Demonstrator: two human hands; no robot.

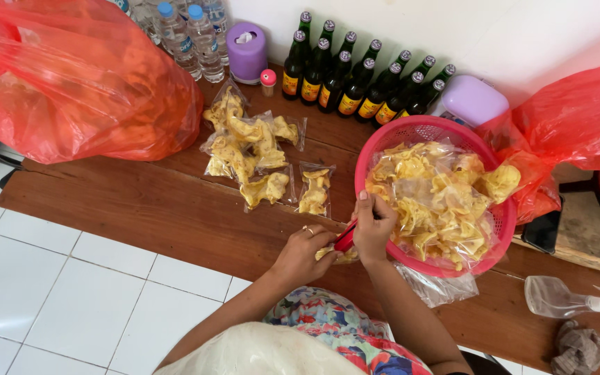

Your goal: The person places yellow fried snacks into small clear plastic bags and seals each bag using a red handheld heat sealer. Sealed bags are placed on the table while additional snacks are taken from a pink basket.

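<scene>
My left hand (305,248), with a ring on one finger, pinches a small clear bag of yellow chips (333,255) at the near edge of the brown wooden table (147,208). My right hand (373,223) grips a small red tool (346,237) pressed against that bag. Just right of my hands stands a pink plastic basket (501,222) lined with clear plastic and heaped with yellow chips (432,194). Several small filled chip bags (258,149) lie in a loose pile on the table beyond my left hand.
A big red plastic bag (71,76) sits at the table's left, another red bag (578,118) at the right. Dark green bottles (355,80), water bottles (189,35) and a purple container (246,50) line the wall. A spray bottle (571,300) and rag (578,351) lie near right.
</scene>
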